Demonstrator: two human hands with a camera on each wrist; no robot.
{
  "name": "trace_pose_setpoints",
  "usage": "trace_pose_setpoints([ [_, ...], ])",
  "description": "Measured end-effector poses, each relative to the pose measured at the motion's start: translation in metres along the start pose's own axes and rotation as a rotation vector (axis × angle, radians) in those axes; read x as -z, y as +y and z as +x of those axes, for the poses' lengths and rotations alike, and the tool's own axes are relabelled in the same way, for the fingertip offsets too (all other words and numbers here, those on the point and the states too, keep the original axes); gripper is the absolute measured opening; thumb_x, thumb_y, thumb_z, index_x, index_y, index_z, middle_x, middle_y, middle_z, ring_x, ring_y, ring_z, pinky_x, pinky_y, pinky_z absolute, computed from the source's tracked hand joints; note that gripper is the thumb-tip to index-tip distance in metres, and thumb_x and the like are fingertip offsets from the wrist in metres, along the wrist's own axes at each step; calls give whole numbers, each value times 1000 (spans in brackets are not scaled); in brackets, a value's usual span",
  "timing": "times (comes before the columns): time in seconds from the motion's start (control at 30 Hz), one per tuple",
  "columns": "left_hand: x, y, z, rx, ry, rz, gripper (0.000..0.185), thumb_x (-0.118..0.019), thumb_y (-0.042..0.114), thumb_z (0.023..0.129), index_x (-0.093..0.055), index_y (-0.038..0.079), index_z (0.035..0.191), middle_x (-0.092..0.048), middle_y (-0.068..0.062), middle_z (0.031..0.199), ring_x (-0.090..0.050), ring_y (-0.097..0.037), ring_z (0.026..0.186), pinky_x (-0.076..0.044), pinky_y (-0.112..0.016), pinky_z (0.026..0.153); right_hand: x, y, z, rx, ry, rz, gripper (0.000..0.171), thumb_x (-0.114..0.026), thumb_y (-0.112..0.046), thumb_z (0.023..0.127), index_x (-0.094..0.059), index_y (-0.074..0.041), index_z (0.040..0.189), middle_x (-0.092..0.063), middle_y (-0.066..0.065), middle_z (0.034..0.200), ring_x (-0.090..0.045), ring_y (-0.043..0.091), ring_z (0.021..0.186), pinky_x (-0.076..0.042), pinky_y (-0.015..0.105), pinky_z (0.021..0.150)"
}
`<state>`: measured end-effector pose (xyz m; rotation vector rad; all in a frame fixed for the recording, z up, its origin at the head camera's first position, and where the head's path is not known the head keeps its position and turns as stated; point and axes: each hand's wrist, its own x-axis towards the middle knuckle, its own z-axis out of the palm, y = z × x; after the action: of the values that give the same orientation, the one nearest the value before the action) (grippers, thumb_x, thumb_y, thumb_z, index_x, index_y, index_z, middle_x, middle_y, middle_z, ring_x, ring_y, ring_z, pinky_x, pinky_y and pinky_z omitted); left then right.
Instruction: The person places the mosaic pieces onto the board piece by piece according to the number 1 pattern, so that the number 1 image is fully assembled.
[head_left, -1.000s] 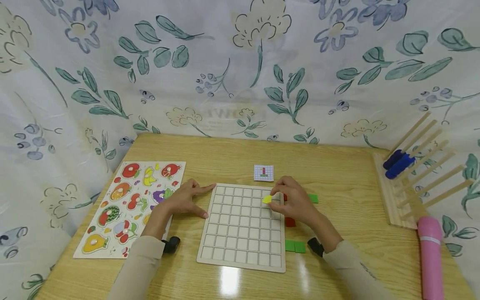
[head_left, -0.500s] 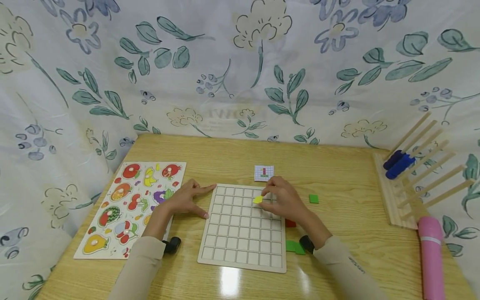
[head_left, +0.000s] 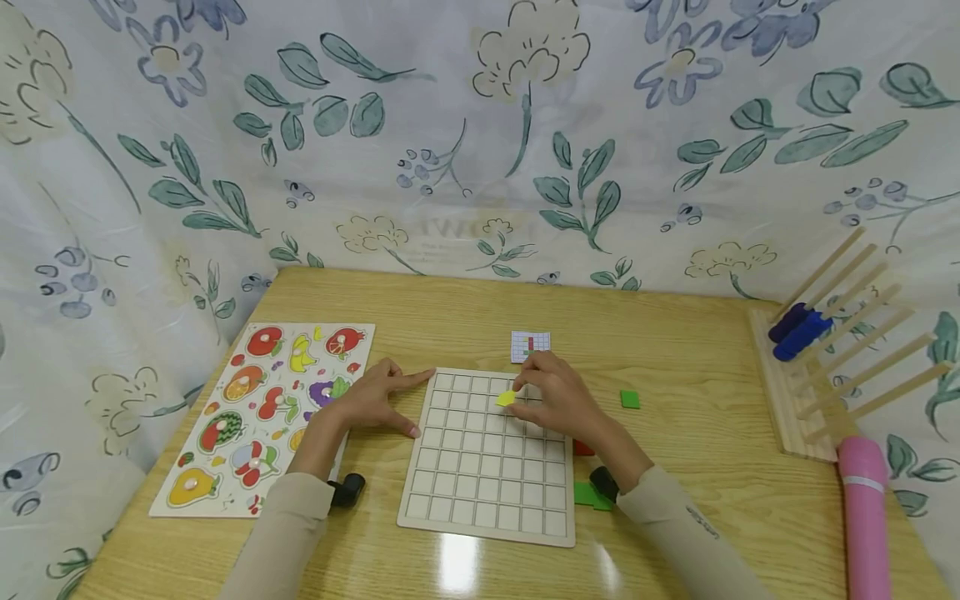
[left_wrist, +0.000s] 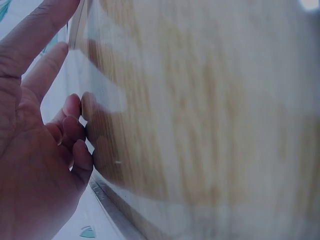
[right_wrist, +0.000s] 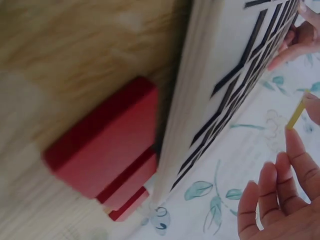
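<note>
A pale wooden grid board [head_left: 480,465] lies on the table before me. My left hand [head_left: 371,398] touches its left edge, with forefinger and thumb stretched out and the other fingers bent, as the left wrist view also shows. Between thumb and forefinger my right hand [head_left: 558,398] pinches a yellow square tile [head_left: 506,398] over the upper part of the board. The right wrist view catches that tile [right_wrist: 297,114] edge-on, above the grid. Behind the board lies a small printed card [head_left: 519,345] with a coloured grid pattern, partly covered by my right hand.
Red tiles [right_wrist: 110,145] and green tiles [head_left: 587,493] lie along the board's right edge, with one green tile [head_left: 630,399] farther out. A fruit peg puzzle [head_left: 255,433] is at left. At right stand a wooden peg rack [head_left: 787,417] with blue rings and a pink cylinder [head_left: 864,517].
My right hand has carried the yellow tile leftward across the board's upper rows. The lone green tile, partly hidden before, now shows fully. My left hand has stayed at the board's edge.
</note>
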<state>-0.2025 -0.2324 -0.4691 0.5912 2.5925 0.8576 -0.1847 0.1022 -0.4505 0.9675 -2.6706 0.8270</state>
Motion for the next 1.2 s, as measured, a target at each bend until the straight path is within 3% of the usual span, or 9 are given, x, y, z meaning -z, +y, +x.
trace_pose_setpoints([
  [0.27, 0, 0, 1, -3, 3, -8, 97, -92, 41, 64, -47, 26, 149, -27, -4, 95, -28, -20, 87, -27, -35, 74, -4, -5, 12, 19, -16, -31, 23, -87, -26, 76, -75, -9, 86, -55, 1, 95, -51, 17, 87, -46, 34, 78],
  [0.4, -1, -1, 1, -1, 4, -8, 97, -92, 42, 64, -47, 26, 149, -28, -4, 95, -28, -20, 87, -27, -35, 74, -5, -9, 19, 18, -19, -16, 23, -87, -25, 76, -75, -8, 87, -54, 1, 95, -53, 18, 87, -46, 39, 99],
  [0.5, -1, -1, 0, -1, 5, -8, 98, -92, 42, 64, -47, 25, 149, -28, -4, 95, -28, -20, 86, -27, -35, 73, -7, -10, 22, 4, -22, 9, 23, -87, -24, 76, -75, -8, 88, -54, 1, 95, -55, 19, 90, -36, 45, 112],
  [0.7, 0, -1, 0, 1, 10, -10, 98, -92, 42, 63, -47, 26, 149, -28, -4, 95, -28, -20, 86, -27, -35, 74, -11, -9, 23, -19, -41, 29, 22, -86, -23, 77, -75, -8, 89, -55, 3, 99, -56, 21, 96, -30, 46, 116],
  [0.77, 0, -2, 0, -3, 13, -3, 98, -92, 42, 64, -47, 25, 149, -28, -4, 95, -28, -20, 86, -27, -34, 73, -12, -9, 23, -20, -39, 29, 23, -87, -23, 77, -75, -8, 89, -55, 3, 99, -56, 21, 95, -30, 47, 116],
  [0.83, 0, -3, 0, -5, 16, 2, 98, -92, 42, 64, -47, 25, 149, -28, -4, 94, -28, -20, 86, -27, -34, 73, -13, -9, 23, -26, -38, 29, 23, -87, -23, 76, -75, -8, 88, -55, 3, 99, -55, 20, 94, -39, 44, 110],
  [0.9, 0, -3, 0, -7, 18, 5, 98, -92, 43, 64, -47, 24, 148, -28, -4, 94, -27, -19, 85, -27, -33, 73, -13, -9, 24, -33, -42, 32, 23, -87, -23, 76, -75, -8, 88, -55, 2, 98, -54, 18, 92, -47, 40, 98],
  [1.0, 0, -2, 0, -2, 15, 5, 98, -92, 43, 64, -47, 24, 148, -28, -4, 94, -27, -19, 85, -27, -33, 73, -14, -12, 26, -42, -56, 41, 22, -87, -23, 76, -75, -9, 88, -55, 1, 97, -53, 18, 90, -47, 37, 80],
  [1.2, 1, 1, 0, 16, 7, 6, 98, -92, 43, 64, -46, 26, 149, -29, -4, 95, -28, -20, 86, -28, -34, 74, -18, -15, 31, -47, -96, -7, 22, -85, -27, 78, -76, -10, 88, -55, 0, 96, -52, 17, 90, -46, 35, 79],
])
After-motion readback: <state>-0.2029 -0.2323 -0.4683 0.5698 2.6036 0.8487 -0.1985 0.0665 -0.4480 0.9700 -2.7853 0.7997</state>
